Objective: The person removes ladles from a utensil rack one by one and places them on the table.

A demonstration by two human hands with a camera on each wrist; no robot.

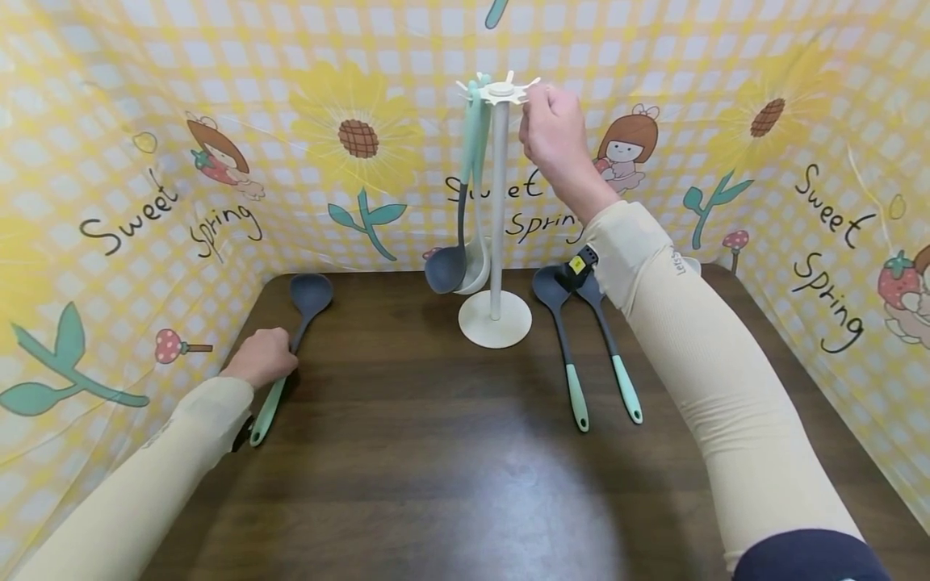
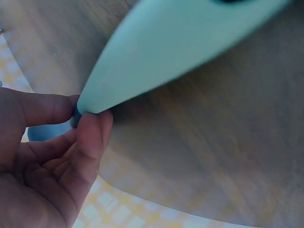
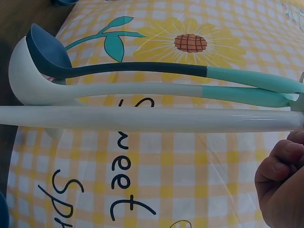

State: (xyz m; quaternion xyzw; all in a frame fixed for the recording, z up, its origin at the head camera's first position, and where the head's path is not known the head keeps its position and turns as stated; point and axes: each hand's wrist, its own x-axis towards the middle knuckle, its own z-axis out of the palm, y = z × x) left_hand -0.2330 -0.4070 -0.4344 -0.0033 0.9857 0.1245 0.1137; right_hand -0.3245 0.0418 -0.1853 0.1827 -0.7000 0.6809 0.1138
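Observation:
At the table's left, my left hand [image 1: 263, 357] pinches a dark grey cooking spoon [image 1: 311, 292] where its neck meets the mint green handle [image 2: 142, 57]. The spoon's bowl points to the back wall. My right hand [image 1: 558, 133] is raised to the top of a white utensil rack [image 1: 500, 202], its fingers curled at a hook on the right side of the hook ring. From the ring's left side hang a dark grey ladle [image 3: 137, 67] and a white ladle [image 3: 142, 90], both with mint handles. The right fingertips are partly hidden.
Two dark grey utensils with mint handles, one a spoon [image 1: 550, 286] and another [image 1: 606, 323] partly behind my right wrist, lie right of the rack's base. A white object [image 1: 692, 264] shows behind my right sleeve. Patterned yellow checked cloth [image 1: 407, 48] encloses the brown table [image 1: 407, 452].

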